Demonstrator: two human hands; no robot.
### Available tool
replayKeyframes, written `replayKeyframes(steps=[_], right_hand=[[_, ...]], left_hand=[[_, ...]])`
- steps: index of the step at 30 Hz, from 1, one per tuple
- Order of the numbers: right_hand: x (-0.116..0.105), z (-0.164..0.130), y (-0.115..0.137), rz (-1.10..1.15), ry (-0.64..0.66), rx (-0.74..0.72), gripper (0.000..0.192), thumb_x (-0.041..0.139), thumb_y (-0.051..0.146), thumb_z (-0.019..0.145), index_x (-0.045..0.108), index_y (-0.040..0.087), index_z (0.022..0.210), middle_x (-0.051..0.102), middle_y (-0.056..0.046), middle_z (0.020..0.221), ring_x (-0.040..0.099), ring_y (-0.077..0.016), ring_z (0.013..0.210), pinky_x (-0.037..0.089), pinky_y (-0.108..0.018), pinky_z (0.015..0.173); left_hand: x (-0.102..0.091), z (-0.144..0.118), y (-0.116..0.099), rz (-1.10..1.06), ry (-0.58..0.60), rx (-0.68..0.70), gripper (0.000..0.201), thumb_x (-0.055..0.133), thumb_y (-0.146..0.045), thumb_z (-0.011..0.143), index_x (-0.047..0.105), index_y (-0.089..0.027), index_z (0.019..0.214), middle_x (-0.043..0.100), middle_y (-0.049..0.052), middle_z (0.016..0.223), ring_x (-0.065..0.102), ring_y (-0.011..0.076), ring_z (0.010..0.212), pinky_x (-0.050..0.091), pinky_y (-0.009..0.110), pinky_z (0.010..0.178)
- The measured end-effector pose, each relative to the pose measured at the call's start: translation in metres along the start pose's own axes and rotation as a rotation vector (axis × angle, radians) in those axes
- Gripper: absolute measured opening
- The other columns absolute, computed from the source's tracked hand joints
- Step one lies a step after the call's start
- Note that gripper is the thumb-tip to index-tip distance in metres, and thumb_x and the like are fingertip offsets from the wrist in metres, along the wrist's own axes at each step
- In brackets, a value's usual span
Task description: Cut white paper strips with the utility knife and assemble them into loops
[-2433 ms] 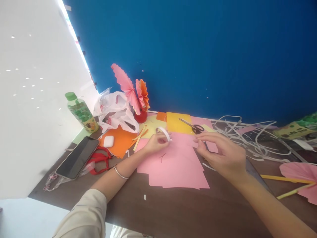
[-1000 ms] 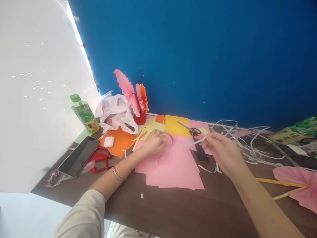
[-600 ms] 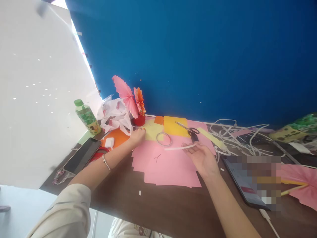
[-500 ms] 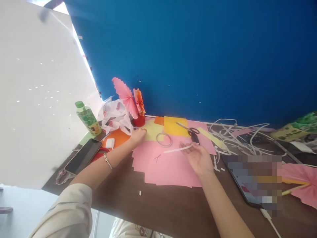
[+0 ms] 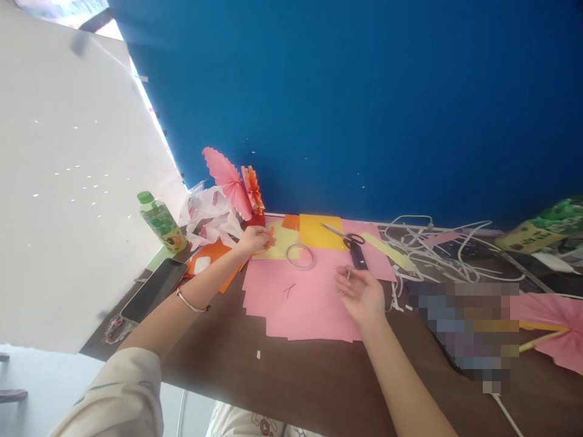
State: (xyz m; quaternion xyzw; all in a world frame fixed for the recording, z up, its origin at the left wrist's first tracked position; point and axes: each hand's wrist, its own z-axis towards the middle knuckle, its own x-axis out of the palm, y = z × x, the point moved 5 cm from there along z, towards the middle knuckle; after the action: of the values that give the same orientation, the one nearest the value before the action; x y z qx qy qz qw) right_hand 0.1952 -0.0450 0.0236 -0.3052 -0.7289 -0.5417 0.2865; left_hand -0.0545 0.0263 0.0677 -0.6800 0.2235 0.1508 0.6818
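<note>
Clearly, from the head camera, the left hand [image 5: 254, 240] has reached out to about ten o'clock of the pink paper sheets [image 5: 305, 300], fingers curled narrow around thin yellow and orange paper strips [image 5: 271, 238] beside the red pot holding pleated paper fans [image 5: 234, 182]. Whether the strips are truly pinched or only touched, I cannot tell. The right hand [image 5: 362, 294] sits at about three o'clock of the pink stack, palm half up, fingers loosely curled, a thin white strip [image 5: 349, 274] standing between the fingertips. A tape ring [image 5: 300, 256] lies flat at twelve o'clock of the pink sheets, well apart from both hands, and scissors [image 5: 347, 237] rest just beyond it.

As I see it, the white strip is the weak point: the hold looks slack, and if it is sticky it could curl onto itself or cling to the pink paper. The left forearm crosses above the orange sheet [image 5: 214, 258] and the earbud case [image 5: 201, 264]; a careless pull back could drag them toward the phone [image 5: 152, 289]. The green-capped bottle [image 5: 161, 221] stands near that elbow's path and could tip. White cords [image 5: 437, 255] tangle at two o'clock, ready to snag the right wrist.
</note>
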Motion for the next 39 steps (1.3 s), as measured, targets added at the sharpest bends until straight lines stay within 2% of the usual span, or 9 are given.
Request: replayKeyframes(steps=[2, 6, 10, 12, 16, 21, 27, 32, 39], right_hand=[[0.005, -0.004, -0.001, 0.014, 0.018, 0.018, 0.007, 0.058, 0.017, 0.06, 0.052, 0.016, 0.062, 0.047, 0.0, 0.063, 0.035, -0.0045, 0.044, 0.032, -0.014, 0.03], [0.021, -0.016, 0.004, 0.029, 0.079, 0.018, 0.005, 0.056, 0.02, 0.063, 0.052, 0.016, 0.063, 0.044, 0.0, 0.064, 0.041, -0.0081, 0.053, 0.041, -0.019, 0.04], [0.031, -0.027, 0.009, 0.033, 0.075, 0.028, 0.009, 0.055, 0.024, 0.067, 0.057, 0.016, 0.067, 0.048, -0.003, 0.069, 0.045, -0.0108, 0.059, 0.043, -0.022, 0.045], [0.033, -0.029, 0.011, -0.034, 0.059, 0.024, 0.008, 0.059, 0.024, 0.068, 0.06, 0.016, 0.069, 0.05, -0.004, 0.071, 0.045, -0.0107, 0.06, 0.042, -0.021, 0.046], [0.034, -0.03, 0.018, -0.259, 0.034, -0.022, 0.013, 0.073, 0.016, 0.061, 0.066, 0.016, 0.072, 0.055, -0.003, 0.076, 0.045, -0.0089, 0.062, 0.04, -0.019, 0.047], [0.043, -0.033, 0.028, -0.453, 0.015, -0.08, 0.019, 0.078, 0.024, 0.06, 0.07, 0.018, 0.076, 0.06, -0.003, 0.083, 0.05, -0.009, 0.07, 0.046, -0.018, 0.06], [0.066, -0.031, 0.007, -0.461, 0.01, 0.015, 0.018, 0.08, 0.027, 0.058, 0.069, 0.02, 0.071, 0.064, -0.002, 0.087, 0.058, -0.0105, 0.084, 0.047, -0.018, 0.08], [0.076, -0.023, -0.031, -0.436, 0.106, 0.108, 0.015, 0.077, 0.026, 0.061, 0.065, 0.019, 0.068, 0.064, 0.001, 0.075, 0.06, -0.0088, 0.072, 0.049, -0.021, 0.073], [0.061, -0.013, -0.035, -0.778, 0.008, -0.131, 0.025, 0.073, 0.038, 0.064, 0.066, 0.016, 0.074, 0.064, -0.002, 0.064, 0.057, -0.0119, 0.057, 0.049, -0.027, 0.06]], left_hand=[[0.013, -0.006, 0.001, -0.227, 0.075, -0.064, 0.014, 0.049, -0.018, 0.083, 0.06, -0.01, 0.087, 0.069, 0.014, 0.085, 0.068, 0.0174, 0.075, 0.054, 0.031, 0.074], [0.05, -0.025, 0.004, -0.933, 0.245, -0.288, 0.004, 0.058, -0.01, 0.076, 0.06, -0.01, 0.079, 0.069, 0.012, 0.085, 0.067, 0.0184, 0.082, 0.051, 0.033, 0.084], [0.079, -0.039, 0.01, -1.161, 0.263, -0.264, 0.01, 0.068, -0.012, 0.07, 0.06, -0.01, 0.075, 0.068, 0.007, 0.08, 0.067, 0.0157, 0.079, 0.048, 0.033, 0.089], [0.088, -0.042, 0.015, -1.218, 0.203, -0.222, 0.015, 0.072, -0.016, 0.067, 0.059, -0.012, 0.074, 0.068, 0.006, 0.079, 0.066, 0.0146, 0.081, 0.046, 0.032, 0.091], [0.095, -0.043, 0.023, -1.165, 0.015, -0.117, 0.024, 0.076, -0.026, 0.063, 0.058, -0.013, 0.074, 0.068, 0.005, 0.076, 0.066, 0.0177, 0.082, 0.047, 0.036, 0.087], [0.087, -0.043, 0.021, -0.871, -0.183, 0.036, 0.023, 0.071, -0.033, 0.067, 0.062, -0.013, 0.074, 0.068, 0.008, 0.079, 0.065, 0.0191, 0.08, 0.049, 0.036, 0.08], [0.086, -0.05, 0.013, -0.722, -0.178, 0.137, 0.018, 0.065, -0.033, 0.073, 0.065, -0.014, 0.074, 0.068, 0.007, 0.079, 0.064, 0.0171, 0.077, 0.049, 0.031, 0.075], [0.085, -0.051, 0.013, -0.765, -0.162, 0.135, 0.015, 0.067, -0.03, 0.07, 0.064, -0.015, 0.072, 0.067, 0.005, 0.077, 0.064, 0.0155, 0.074, 0.05, 0.029, 0.072], [0.089, -0.047, 0.018, -0.757, -0.123, 0.087, 0.017, 0.068, -0.028, 0.068, 0.063, -0.015, 0.078, 0.068, 0.006, 0.08, 0.065, 0.0148, 0.072, 0.051, 0.028, 0.07]])
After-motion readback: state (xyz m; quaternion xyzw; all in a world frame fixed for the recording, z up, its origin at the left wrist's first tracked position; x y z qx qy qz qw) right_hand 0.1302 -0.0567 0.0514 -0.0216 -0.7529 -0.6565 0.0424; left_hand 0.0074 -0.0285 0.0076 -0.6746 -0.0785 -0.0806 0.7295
